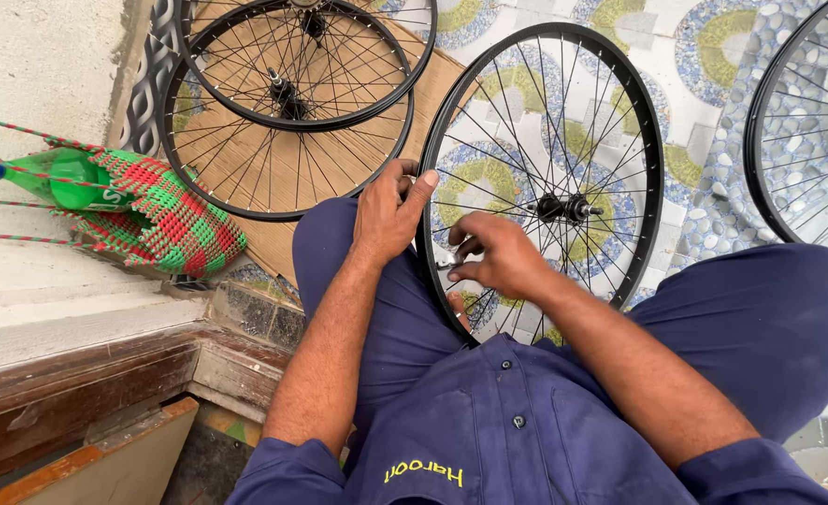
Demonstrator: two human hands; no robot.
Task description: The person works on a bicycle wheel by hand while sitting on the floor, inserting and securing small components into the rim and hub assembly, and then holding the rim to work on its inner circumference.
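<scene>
Wheel between the knees — spoke work under way

Left hand [388, 217] grips the black wheel [640, 140] rim; right hand [490, 254] pinches a small tool — finished wheels [210, 164] stacked beside.

- Left hand [390, 217]: forearm bare, reaching forward from the rolled-up blue sleeve, wrist straight. Back of hand faces up. Fingers curled down in a grip, thumb stretched out to the right with the nail showing.
- Right hand [494, 254]: forearm bare, coming in diagonally from lower right, elbow bent. Wrist slightly flexed, knuckles up.
- Right fingers [460, 251] bunched toward the left in a pinch, tips close together; can't tell exactly what sits between them.
- Hands near each other, not touching; left sits a bit higher and further out than right.
- Both thighs in blue trousers spread apart, hands working between the knees.
</scene>
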